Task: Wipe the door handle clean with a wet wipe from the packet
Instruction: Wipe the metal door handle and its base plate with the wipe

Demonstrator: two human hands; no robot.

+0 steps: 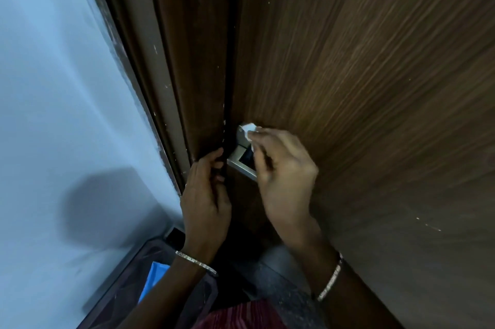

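A silver metal door handle (pixel 240 159) sits on the dark wooden door (pixel 361 87), close to its left edge. My right hand (pixel 281 167) holds a small white wet wipe (pixel 249 129) pinched in its fingertips and presses it on the top of the handle, covering much of the handle. My left hand (pixel 206 189) grips the door's edge just left of the handle, fingers curled around it. A blue packet (pixel 154 280) lies low down in a dark tray.
A pale blue wall (pixel 67 114) fills the left side, next to the brown door frame (pixel 166 74). A dark tray (pixel 128 283) stands on the floor below my left arm. Grey speckled floor (pixel 281 275) shows between my arms.
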